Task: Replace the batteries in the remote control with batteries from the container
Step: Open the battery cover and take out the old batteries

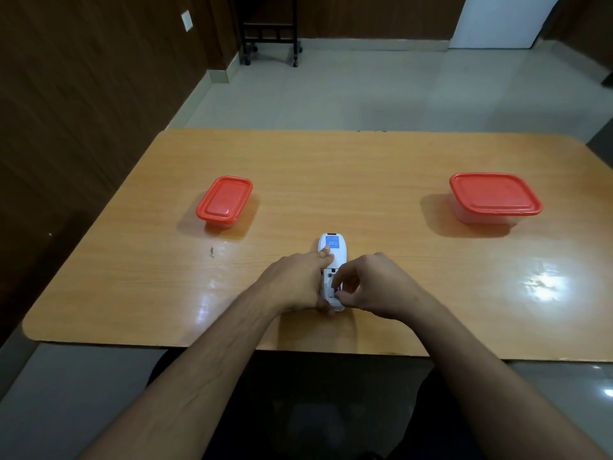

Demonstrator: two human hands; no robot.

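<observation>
Lying back-up near the table's [365, 167] front edge, the white remote [332, 252] is gripped along its side by the left hand [295, 283]. Something in its open battery bay is pinched by the right hand's [374, 287] fingertips [339, 295]. Two red-lidded containers [225, 201] [495, 197] are set well apart, beyond the remote.

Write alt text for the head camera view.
Two hands work on a white remote lying back-up on a wooden table: the left hand steadies it while the right hand picks at its open battery bay. A small red-lidded container sits far left, a larger one far right, both closed.
</observation>
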